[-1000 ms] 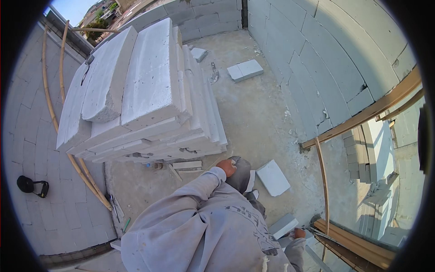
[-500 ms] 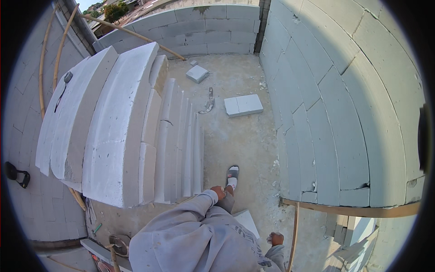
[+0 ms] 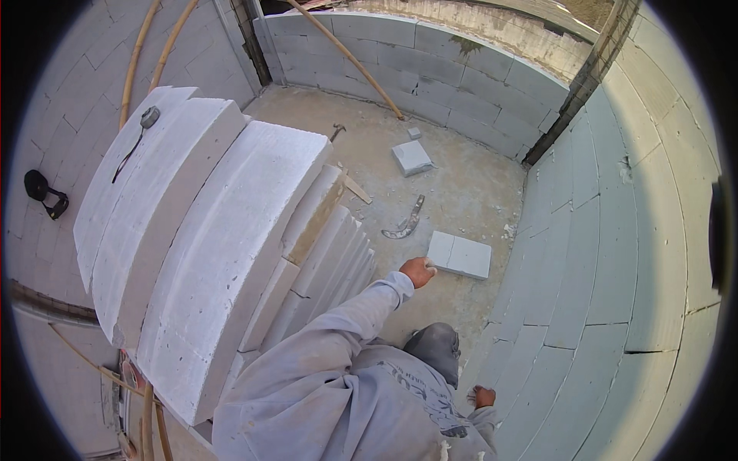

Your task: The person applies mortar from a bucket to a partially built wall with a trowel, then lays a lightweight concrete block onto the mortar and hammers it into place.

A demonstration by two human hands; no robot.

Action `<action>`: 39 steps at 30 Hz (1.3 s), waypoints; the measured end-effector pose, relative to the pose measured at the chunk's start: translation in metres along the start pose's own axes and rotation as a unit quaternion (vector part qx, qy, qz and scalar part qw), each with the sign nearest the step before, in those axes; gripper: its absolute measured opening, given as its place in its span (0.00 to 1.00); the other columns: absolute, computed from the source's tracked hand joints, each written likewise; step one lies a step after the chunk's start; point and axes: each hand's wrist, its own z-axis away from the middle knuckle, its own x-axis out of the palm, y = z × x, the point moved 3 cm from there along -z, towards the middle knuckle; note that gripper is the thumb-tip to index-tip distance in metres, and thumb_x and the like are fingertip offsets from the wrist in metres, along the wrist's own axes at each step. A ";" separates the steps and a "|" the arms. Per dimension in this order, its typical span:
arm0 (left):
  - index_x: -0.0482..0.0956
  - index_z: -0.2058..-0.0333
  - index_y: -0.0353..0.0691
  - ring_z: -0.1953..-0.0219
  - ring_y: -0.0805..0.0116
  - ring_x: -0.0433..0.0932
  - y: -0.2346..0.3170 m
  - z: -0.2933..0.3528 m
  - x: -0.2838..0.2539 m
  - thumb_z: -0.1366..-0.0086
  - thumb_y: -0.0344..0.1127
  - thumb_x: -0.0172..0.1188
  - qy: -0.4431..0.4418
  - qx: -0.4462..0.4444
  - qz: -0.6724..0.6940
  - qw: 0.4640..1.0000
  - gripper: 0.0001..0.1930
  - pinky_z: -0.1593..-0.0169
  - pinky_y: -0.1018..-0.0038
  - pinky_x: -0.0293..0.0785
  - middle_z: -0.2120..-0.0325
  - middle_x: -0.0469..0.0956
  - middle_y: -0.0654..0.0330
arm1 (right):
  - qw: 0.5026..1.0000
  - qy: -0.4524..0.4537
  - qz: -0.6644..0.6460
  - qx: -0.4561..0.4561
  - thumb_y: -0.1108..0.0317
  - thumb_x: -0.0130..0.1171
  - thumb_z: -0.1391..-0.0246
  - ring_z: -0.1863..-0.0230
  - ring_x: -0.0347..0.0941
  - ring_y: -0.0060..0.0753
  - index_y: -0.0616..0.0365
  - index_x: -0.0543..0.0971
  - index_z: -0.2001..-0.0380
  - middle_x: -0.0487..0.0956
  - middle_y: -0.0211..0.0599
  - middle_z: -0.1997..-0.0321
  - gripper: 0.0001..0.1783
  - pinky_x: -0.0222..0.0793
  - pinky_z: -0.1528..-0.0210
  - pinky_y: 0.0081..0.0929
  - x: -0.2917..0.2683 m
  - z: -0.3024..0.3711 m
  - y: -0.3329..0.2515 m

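My left hand [image 3: 418, 272], in a grey sleeve, reaches forward with its fingers curled closed and pale at the tips. I make out nothing held in it. It hangs above the floor, and in the picture it lies close to a pale block pair [image 3: 469, 261] on the concrete; I see no clear contact. Low at my right side, my right hand [image 3: 483, 396] is curled closed too, with whitish fingertips and nothing visible in it. Between the hands a bent, dark-clad knee [image 3: 435, 347] shows. Beyond the left hand a curved, mortar-smeared tool [image 3: 407, 219] lies on the floor.
A tall stack of white blocks [image 3: 231, 200] stands on my left, with a small grey device with a strap [image 3: 148, 119] on top. A block wall [image 3: 569, 269] rises on my right. Ahead lie a smaller block [image 3: 412, 157] and a hammer [image 3: 337, 131]; a bamboo pole [image 3: 350, 58] leans there.
My view has swung left and moved forward, so the floor blocks appear nearer. My left hand has swung forward and up; the right hand stays low. A knee now shows instead of the sandalled foot.
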 end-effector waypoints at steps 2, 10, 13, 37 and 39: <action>0.76 0.57 0.38 0.54 0.53 0.74 -0.011 -0.018 -0.009 0.46 0.45 0.56 -0.013 -0.072 0.025 0.997 0.20 0.50 0.67 0.68 0.58 0.76 0.50 | 0.999 -0.032 0.000 -0.018 0.73 0.53 0.55 0.84 0.74 0.37 0.66 0.71 0.72 0.76 0.45 0.81 0.07 0.71 0.85 0.29 0.015 -0.027 -0.094; 0.75 0.56 0.35 0.54 0.54 0.74 -0.096 -0.111 -0.063 0.44 0.45 0.55 0.030 -0.233 0.012 0.972 0.22 0.51 0.68 0.68 0.58 0.76 0.48 | 0.941 -0.256 0.221 0.030 0.71 0.54 0.56 0.86 0.72 0.34 0.65 0.72 0.78 0.76 0.43 0.83 0.07 0.69 0.85 0.29 0.108 -0.201 -0.306; 0.75 0.56 0.36 0.54 0.54 0.74 -0.058 -0.141 -0.113 0.44 0.46 0.55 0.146 -0.186 0.078 0.968 0.22 0.51 0.68 0.68 0.59 0.76 0.47 | 0.869 -0.316 0.379 -0.045 0.72 0.53 0.57 0.87 0.71 0.33 0.65 0.71 0.81 0.75 0.42 0.84 0.07 0.68 0.86 0.29 0.151 -0.227 -0.408; 0.76 0.57 0.39 0.54 0.47 0.73 -0.077 0.120 0.187 0.46 0.48 0.51 0.376 -0.656 0.292 0.586 0.23 0.49 0.61 0.67 0.57 0.74 0.46 | 0.507 -0.485 0.642 -0.308 0.65 0.52 0.51 0.84 0.73 0.33 0.62 0.74 0.77 0.77 0.41 0.81 0.10 0.69 0.84 0.27 0.467 -0.101 -0.552; 0.76 0.57 0.38 0.54 0.46 0.72 -0.082 0.141 0.207 0.45 0.48 0.50 0.414 -0.659 0.307 0.547 0.22 0.49 0.60 0.67 0.58 0.74 0.45 | 0.444 -0.503 0.662 -0.336 0.65 0.53 0.51 0.83 0.73 0.32 0.62 0.75 0.77 0.77 0.41 0.81 0.10 0.70 0.83 0.26 0.470 -0.072 -0.522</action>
